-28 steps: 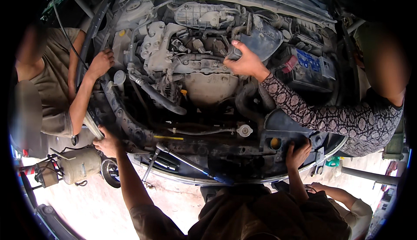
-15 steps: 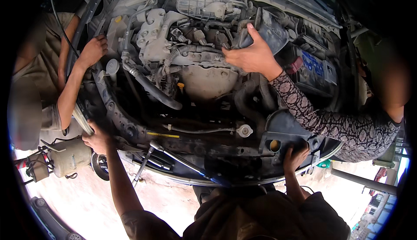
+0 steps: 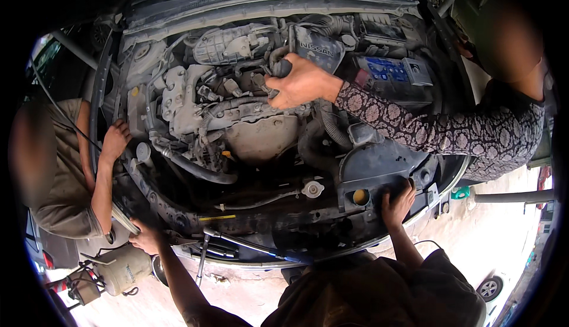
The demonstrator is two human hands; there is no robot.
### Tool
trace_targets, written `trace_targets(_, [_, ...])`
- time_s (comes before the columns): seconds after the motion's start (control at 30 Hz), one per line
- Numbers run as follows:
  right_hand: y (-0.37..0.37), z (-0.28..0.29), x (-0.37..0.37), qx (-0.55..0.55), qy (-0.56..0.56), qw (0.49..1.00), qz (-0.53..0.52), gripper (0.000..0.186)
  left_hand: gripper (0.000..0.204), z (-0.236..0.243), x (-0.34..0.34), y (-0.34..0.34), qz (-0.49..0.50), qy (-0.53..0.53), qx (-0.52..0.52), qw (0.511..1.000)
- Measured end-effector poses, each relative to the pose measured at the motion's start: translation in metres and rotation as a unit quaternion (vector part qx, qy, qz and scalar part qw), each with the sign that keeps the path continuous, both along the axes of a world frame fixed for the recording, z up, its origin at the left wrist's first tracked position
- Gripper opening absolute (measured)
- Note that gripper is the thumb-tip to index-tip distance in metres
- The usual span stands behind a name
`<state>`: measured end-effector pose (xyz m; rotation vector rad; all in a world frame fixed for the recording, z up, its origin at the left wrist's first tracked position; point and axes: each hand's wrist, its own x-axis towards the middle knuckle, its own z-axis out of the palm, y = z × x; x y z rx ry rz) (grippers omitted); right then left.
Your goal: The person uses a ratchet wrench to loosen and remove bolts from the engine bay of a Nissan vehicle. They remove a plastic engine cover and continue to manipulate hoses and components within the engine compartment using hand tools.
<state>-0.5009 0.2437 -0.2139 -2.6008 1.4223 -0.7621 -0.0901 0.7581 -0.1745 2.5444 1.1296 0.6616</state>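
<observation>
One black plastic cover (image 3: pixel 382 161) just beside right hand (image 3: pixel 399 204), toward engine (image 3: pixel 185 105).

The dusty front crossmember (image 3: pixel 320 214) carries a long, blue-handled metal tool (image 3: pixel 249 245), lying slantwise along the near side. A narrow yellow strip (image 3: pixel 217 217) lies flat on top, left of centre. Toward the right end sits a black plastic cover (image 3: pixel 379 160), and the right hand (image 3: pixel 399 204) rests at its near side
</observation>
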Motion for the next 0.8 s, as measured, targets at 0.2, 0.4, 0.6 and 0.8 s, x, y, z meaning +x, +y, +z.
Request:
trace_targets(0.2, [0.004,0.000,0.003,-0.003,-0.014,1.000,-0.004,0.061,0.089,-0.012,0.006,0.004,0.027,0.002,-0.013,1.000])
trace_targets(0.4, [0.007,-0.006,0.007,0.003,-0.009,1.000,-0.004,0.061,0.090,-0.022,0.007,0.016,0.005,-0.012,-0.008,1.000])
trace_targets(0.6, [-0.003,0.005,0.026,-0.085,-0.043,0.993,0.071,0.039,0.092,-0.022,0.001,0.015,-0.006,-0.044,0.001,0.999])
trace_targets(0.8, [-0.229,0.203,0.334,-0.507,0.014,0.810,0.294,0.026,0.096,-0.029,0.015,-0.025,-0.026,-0.037,-0.040,0.998])
